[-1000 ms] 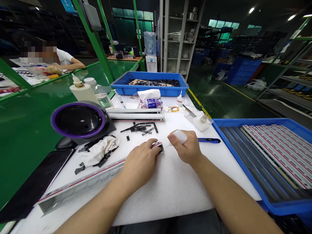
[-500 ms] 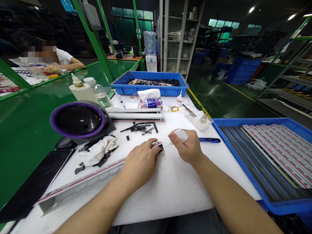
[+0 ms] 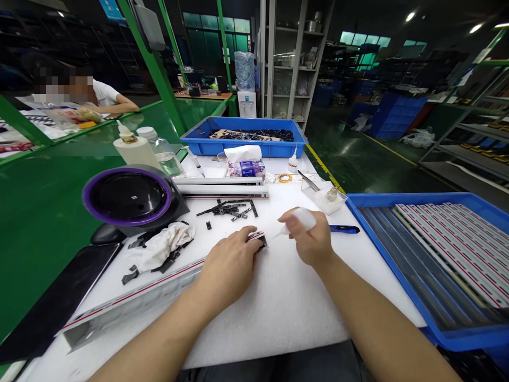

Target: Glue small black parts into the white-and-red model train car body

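My left hand (image 3: 230,262) presses down on the end of a long grey metal strip with a red stripe (image 3: 131,300), which lies diagonally across the white foam pad (image 3: 278,307). A small black end piece (image 3: 262,243) sits at the strip's tip by my fingertips. My right hand (image 3: 312,239) is closed round a small white squeeze bottle (image 3: 302,218), its nozzle pointing left toward the strip's end, a short gap away.
Loose black clips (image 3: 230,208) and a white rag (image 3: 165,244) lie on the pad. A purple-rimmed round dish (image 3: 127,197) stands at left. A blue utility knife (image 3: 344,229) lies by my right hand. A blue tray of strips (image 3: 437,254) is at right, another blue bin (image 3: 242,135) behind. A person sits far left.
My right hand has drawn the white bottle a little to the right and up, away from the strip's end. My left hand has stayed put.
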The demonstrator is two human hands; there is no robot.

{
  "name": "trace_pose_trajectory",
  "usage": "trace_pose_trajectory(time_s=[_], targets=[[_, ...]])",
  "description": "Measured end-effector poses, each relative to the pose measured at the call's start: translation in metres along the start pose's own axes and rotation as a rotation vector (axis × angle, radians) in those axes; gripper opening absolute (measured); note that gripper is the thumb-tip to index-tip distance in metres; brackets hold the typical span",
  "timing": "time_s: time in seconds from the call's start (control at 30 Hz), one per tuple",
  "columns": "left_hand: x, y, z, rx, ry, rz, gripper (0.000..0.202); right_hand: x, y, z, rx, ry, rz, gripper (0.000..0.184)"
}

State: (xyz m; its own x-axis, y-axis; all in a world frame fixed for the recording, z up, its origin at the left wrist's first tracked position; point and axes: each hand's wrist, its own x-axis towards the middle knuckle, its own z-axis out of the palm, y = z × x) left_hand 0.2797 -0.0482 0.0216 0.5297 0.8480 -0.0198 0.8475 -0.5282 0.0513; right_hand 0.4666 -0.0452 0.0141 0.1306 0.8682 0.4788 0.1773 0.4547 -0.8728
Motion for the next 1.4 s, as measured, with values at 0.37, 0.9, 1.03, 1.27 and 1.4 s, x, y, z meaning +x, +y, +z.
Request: trace_pose_trajectory(time_s=[0.37,0.9,1.03,1.27,1.4], targets=[[0.001,-0.002,0.005,0.003,0.015,0.009,0.034,0.039,0.005,-0.045,0.894,0.28,0.469,0.018],[0.001,-0.004,0.004,-0.038,0.049,0.029,0.037,0.029,0.041,-0.017,-0.591,-0.128,0.165,0.022],[0.001,-0.004,0.005,-0.049,0.046,0.04,0.037,0.026,0.037,-0.013,-0.635,-0.132,0.109,0.033],[-0.001,-0.004,0.002,-0.072,0.042,0.034,0.037,0.046,0.035,-0.083,-0.745,0.759,-0.157,0.019],[0.0,-0.003,0.0,-0.069,0.034,0.041,0.037,0.058,0.048,-0.115,-0.735,0.691,0.086,0.036]])
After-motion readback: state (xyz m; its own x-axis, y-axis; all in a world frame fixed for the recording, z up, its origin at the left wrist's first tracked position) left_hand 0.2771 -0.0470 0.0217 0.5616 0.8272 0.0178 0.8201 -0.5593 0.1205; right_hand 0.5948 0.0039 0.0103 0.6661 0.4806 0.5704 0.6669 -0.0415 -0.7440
